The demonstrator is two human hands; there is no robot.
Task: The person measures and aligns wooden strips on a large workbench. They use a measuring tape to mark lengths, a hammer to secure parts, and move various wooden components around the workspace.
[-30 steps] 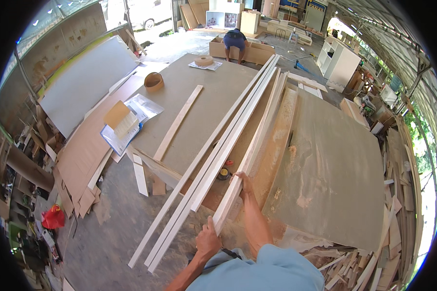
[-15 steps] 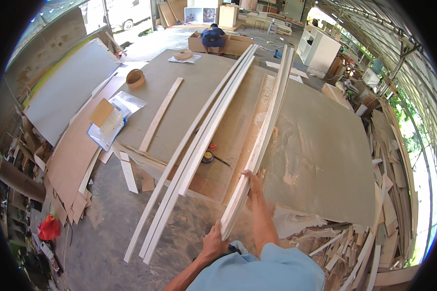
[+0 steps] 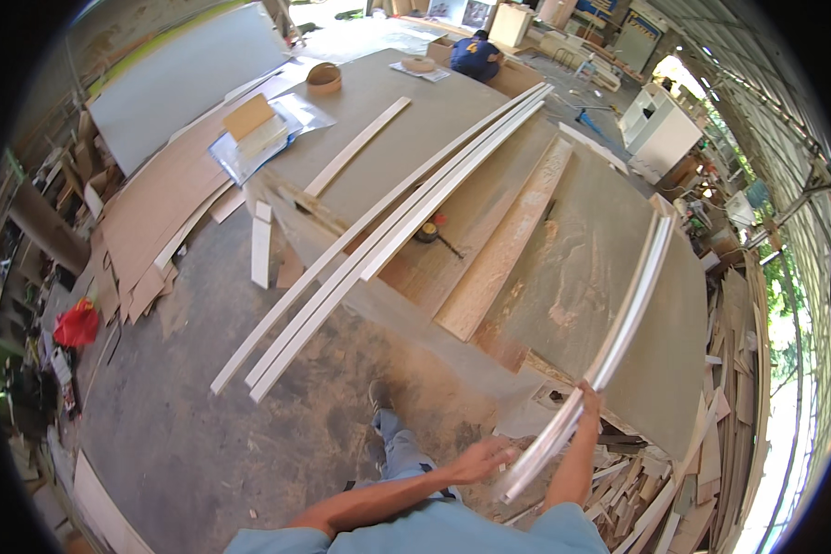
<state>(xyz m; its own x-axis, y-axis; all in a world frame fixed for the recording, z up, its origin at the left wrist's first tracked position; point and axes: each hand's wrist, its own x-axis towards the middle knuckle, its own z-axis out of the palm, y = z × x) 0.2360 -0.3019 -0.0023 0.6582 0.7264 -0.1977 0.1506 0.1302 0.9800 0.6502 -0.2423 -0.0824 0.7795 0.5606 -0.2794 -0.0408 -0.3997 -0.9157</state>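
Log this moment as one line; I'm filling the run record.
left hand: under near end of white strip | right hand: gripping strip | strip: lifted over right side of big table | other strips: on table

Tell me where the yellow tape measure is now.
In the head view, the yellow tape measure lies near the table's middle, on the brown board just right of the three long white strips.

The long strip point(image 3: 619, 323) looks like smooth, white-painted wood with a slight sheen; the worktop point(image 3: 609, 231) is matt grey board, the plank point(image 3: 508, 245) bare rough wood.
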